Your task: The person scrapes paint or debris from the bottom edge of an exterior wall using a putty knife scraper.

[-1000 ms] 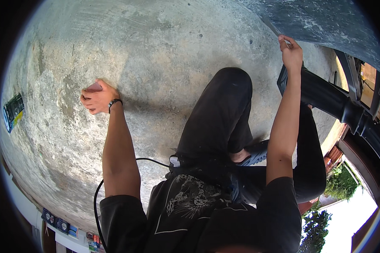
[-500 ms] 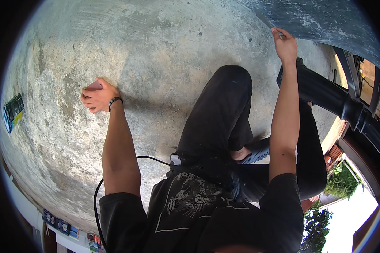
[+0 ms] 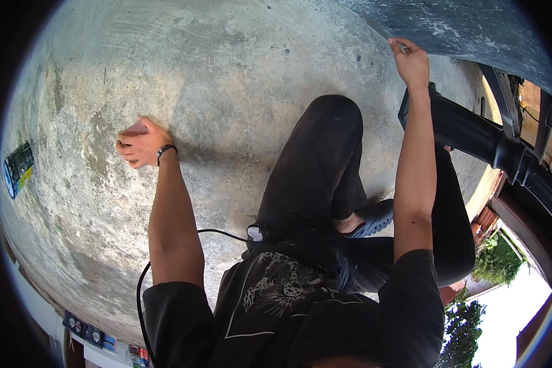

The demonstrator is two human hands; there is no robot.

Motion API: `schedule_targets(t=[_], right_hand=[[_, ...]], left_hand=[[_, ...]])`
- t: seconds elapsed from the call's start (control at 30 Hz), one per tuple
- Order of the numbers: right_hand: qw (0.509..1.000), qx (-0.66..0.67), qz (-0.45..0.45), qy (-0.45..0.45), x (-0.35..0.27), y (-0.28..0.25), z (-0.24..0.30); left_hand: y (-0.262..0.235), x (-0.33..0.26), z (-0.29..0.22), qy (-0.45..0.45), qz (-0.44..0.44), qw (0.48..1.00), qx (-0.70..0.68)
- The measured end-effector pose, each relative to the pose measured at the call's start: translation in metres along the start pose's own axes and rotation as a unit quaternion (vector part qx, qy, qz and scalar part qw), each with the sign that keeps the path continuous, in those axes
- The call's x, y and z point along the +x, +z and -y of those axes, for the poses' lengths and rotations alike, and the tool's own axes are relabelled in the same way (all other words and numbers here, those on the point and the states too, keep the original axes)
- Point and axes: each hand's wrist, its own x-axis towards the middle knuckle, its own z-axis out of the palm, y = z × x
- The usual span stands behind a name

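Observation:
My left hand (image 3: 142, 144), with a dark beaded bracelet at the wrist, is closed over a flat pinkish-brown block (image 3: 136, 129) and lies against the rough grey concrete surface (image 3: 227, 80). Only part of the block shows between thumb and forefinger; the rest is under the hand. Farther off to the right, my right hand (image 3: 410, 58) is raised with thumb and fingers pinched together near the edge of a scuffed dark blue-grey surface (image 3: 466, 34). Something small and pale seems to sit between the fingertips, too small to name.
A thick black post (image 3: 466, 119) runs beside my right forearm. My bent knee (image 3: 334, 122) and a foot in a dark slipper (image 3: 374, 219) are between my arms. A black cable (image 3: 224, 231) loops by my left elbow. A dark, colourful package (image 3: 19, 168) is at far left.
Both hands stay nearly where they were. My left hand has shifted very slightly down with the block; the right hand's fingers have moved slightly left.

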Motion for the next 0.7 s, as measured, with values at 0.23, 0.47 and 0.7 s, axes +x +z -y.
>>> schedule_targets(t=[0.23,0.47,0.7], right_hand=[[0.999,0.038,0.029,0.021,-0.007,-0.011,0.0],[0.996,0.071,0.051,0.022,-0.007,-0.009,-0.002],[0.998,0.035,0.055,0.023,-0.003,-0.004,-0.001]], left_hand=[[-0.001,0.002,0.0,-0.006,-0.002,1.0,-0.006],[0.0,0.001,0.002,0.001,-0.006,1.0,-0.003],[-0.002,0.0,0.002,0.0,0.0,1.0,-0.028]])
